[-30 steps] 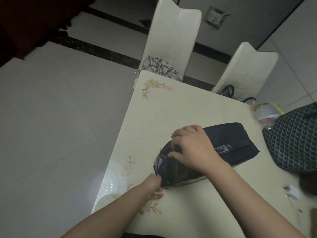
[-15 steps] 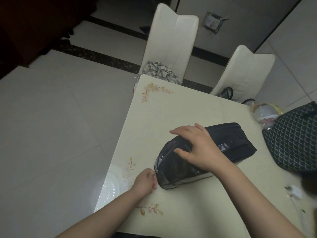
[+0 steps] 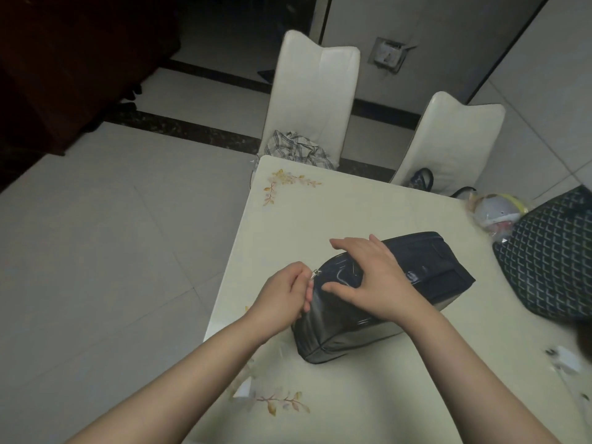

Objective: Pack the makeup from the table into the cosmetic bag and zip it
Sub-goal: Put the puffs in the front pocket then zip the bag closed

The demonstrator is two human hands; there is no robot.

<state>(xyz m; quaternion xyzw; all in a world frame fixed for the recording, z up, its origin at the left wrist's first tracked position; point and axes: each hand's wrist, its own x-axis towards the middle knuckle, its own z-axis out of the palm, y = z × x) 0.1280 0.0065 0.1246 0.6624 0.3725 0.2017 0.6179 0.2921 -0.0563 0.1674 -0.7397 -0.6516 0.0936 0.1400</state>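
Zipping step: left hand (image 3: pixel 282 296) pinching small silver zipper pull (image 3: pixel 315 273) at near end of dark glossy cosmetic bag (image 3: pixel 426 267); right hand (image 3: pixel 371 277) flat, open-fingered on top. Pull steadily, press firmly.

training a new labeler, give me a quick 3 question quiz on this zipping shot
1. True or false: the right hand lies flat on top of the bag.
2. What does the left hand pinch? A) the zipper pull B) a lipstick C) the plaid cloth
3. Fill in: the plaid cloth lies on a white ____.

Key
1. True: its fingers are spread on the bag.
2. A: the metal zipper pull shows at its fingertips, at the bag's near end.
3. Chair, at the table's far end.
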